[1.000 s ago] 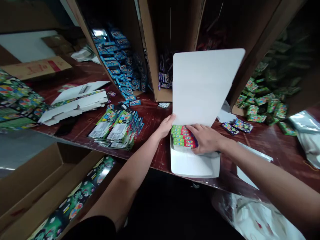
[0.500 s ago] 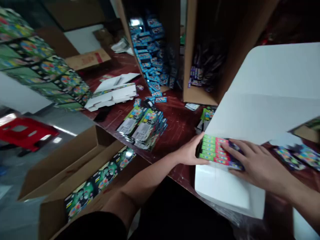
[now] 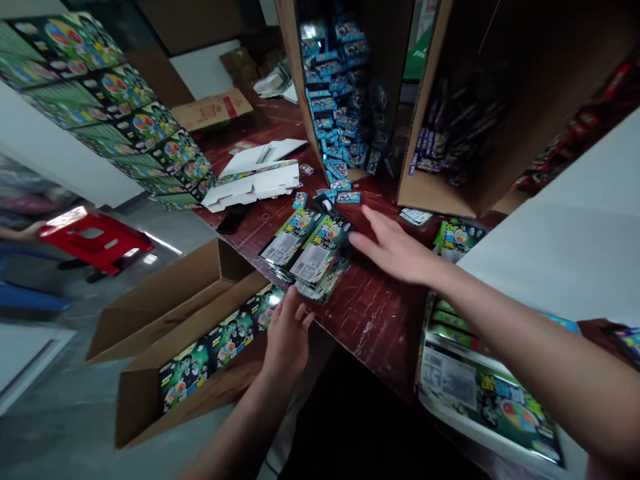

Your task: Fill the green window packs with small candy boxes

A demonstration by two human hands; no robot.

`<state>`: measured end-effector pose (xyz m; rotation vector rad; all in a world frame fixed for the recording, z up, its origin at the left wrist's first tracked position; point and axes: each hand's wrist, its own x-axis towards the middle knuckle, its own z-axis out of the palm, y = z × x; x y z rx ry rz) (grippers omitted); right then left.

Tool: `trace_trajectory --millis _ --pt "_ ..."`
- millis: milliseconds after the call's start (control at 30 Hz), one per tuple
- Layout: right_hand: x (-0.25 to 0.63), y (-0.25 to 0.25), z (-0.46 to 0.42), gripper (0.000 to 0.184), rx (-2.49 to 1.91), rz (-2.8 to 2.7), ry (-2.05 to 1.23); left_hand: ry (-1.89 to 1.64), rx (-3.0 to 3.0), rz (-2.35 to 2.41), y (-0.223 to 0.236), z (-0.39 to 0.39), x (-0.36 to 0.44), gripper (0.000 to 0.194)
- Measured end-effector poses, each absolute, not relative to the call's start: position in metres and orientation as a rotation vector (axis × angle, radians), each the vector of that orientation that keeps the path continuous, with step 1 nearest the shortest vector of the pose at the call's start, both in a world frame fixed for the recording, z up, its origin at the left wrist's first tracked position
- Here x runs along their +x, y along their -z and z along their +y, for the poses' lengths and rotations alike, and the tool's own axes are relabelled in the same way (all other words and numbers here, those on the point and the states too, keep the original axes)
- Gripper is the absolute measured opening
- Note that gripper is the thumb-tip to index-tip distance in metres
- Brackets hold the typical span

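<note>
Two neighbouring stacks of flat green-and-black printed packets [image 3: 315,257] lie near the front edge of the dark red table. My left hand [image 3: 289,333] is at their near end, holding nothing, with fingers slightly bent and apart; whether the fingertips touch the packets is unclear. On the far right side of the stacks, my right hand [image 3: 395,247] reaches in with fingers spread and nothing in them. Under my right forearm stands an open white box [image 3: 440,427]. A large green-and-black printed packet [image 3: 500,400] lies in it beside small green packs [image 3: 450,327], partly hidden by the arm.
A cardboard carton [image 3: 150,353] holding printed boxes stands below the table edge. Behind are cartons of blue packs [image 3: 335,127] and purple packs [image 3: 430,150]. Stacked display boxes [image 3: 145,123] and folded white card [image 3: 255,190] sit left. A person's hand [image 3: 33,231] touches a red stool [image 3: 90,237].
Both hands have let go of the small green, red and purple packs at the white box and moved left to the packet stacks. The printed packet now shows in the white box. The view has shifted.
</note>
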<state>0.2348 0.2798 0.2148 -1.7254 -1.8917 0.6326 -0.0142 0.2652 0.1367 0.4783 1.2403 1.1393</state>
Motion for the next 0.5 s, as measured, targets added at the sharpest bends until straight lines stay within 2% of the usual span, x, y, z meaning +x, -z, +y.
trace_trajectory --millis 100,200,300,400,500 --pt "0.222 -0.193 0.363 0.083 -1.761 -1.894 -0.777 -1.036 0.317 1.294 -0.147 0.285 -0.013 0.029" --pt "0.215 -0.165 0.384 0.065 -1.721 -1.997 -0.931 -0.952 0.329 1.256 -0.143 0.285 -0.016 0.031" --pt "0.212 -0.146 0.362 0.062 -1.703 -2.079 -1.031 -0.898 0.293 1.215 -0.134 0.277 -0.027 0.032" --pt "0.21 -0.148 0.322 0.066 -1.76 -2.103 -1.025 -0.812 0.32 1.17 -0.136 0.266 -0.042 0.033" --pt "0.203 -0.172 0.269 0.074 -1.792 -2.14 -0.737 -0.631 0.311 1.13 -0.15 0.25 -0.056 0.032"
